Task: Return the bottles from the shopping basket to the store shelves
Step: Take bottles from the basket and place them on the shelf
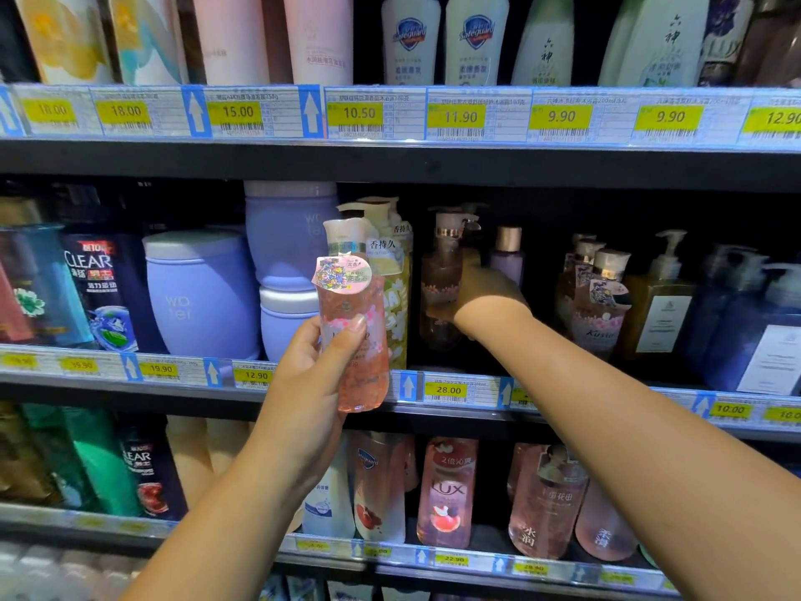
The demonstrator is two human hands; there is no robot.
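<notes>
Head view: a person faces store shelves (390, 164) stocked with shampoo and body wash; the shopping basket is out of sight.
Left hand: the left hand (312, 362) is clenched around a pink pump bottle (353, 323), thumb across the front, fingers behind, holding it upright in front of the middle shelf's price rail (446, 390).
Right hand: the right hand (485, 297) reaches into the dark gap on the middle shelf, against a brownish-pink pump bottle (442, 279). Whether it grasps that bottle or only pushes it cannot be told, since shadow hides the fingers.
Task thing: the held bottle is off the shelf, in the air, just beside the yellow-green bottles (396, 275).
Step in hand: probably making room or steadying a neighbour, so the held bottle can go in.
Next move: likely carry the bottle rightward into the gap above the 28.00 tag (448, 390), set it upright, pump facing out, without knocking its neighbours.
Risk: tight spacing, and tall pumps could tip.
</notes>
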